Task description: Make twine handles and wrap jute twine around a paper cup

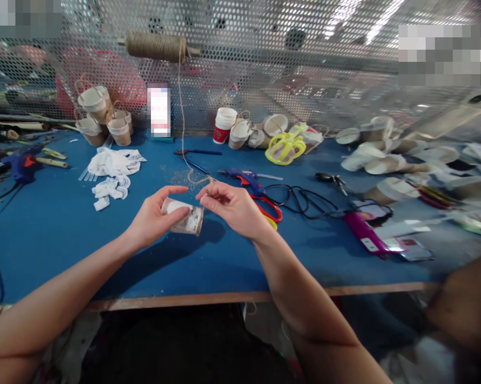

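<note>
My left hand [154, 213] grips a small paper cup [187, 221] that lies tilted on its side, its rim toward the right. Close by the rim, my right hand [230, 205] pinches the twine [183, 128] between thumb and fingers. That twine hangs down from a wooden spool [156, 46] fixed on the mesh and loops over the table to my fingertips. Just beyond my right hand lies a blue glue gun [244, 178]. Scissors with red and yellow handles [270, 207] are partly hidden behind my right wrist.
Blue-handled pliers [200, 153] lie ahead. Crumpled white paper strips [114, 161] and stacked cups [94, 104] stand left; a second glue gun [24, 162] lies further left. More cups [384, 146], a black cable [300, 198] and a purple box [370, 234] occupy the right. A perforated metal screen [240, 64] closes the back.
</note>
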